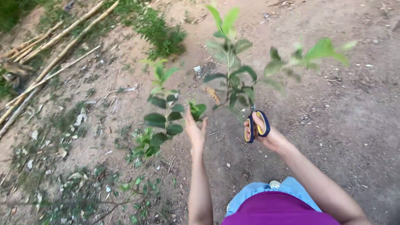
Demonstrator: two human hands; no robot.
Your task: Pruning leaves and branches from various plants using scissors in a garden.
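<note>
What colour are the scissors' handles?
Dark blue with yellow inside the loops, on the scissors in the right hand; head view.

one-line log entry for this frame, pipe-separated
left hand: open, reaching at leafy sapling | right hand: holds blue-yellow scissors at stem | ground: bare dirt

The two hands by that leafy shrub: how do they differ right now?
The right hand has its fingers through the blue and yellow handles of a pair of scissors; the left hand holds no tool. The left hand is open, fingers stretched up to a small leafy shoot, while the right hand is curled closed in its grip. The right hand sits under the taller stem. Both are bare and raised over the dirt ground.
</note>
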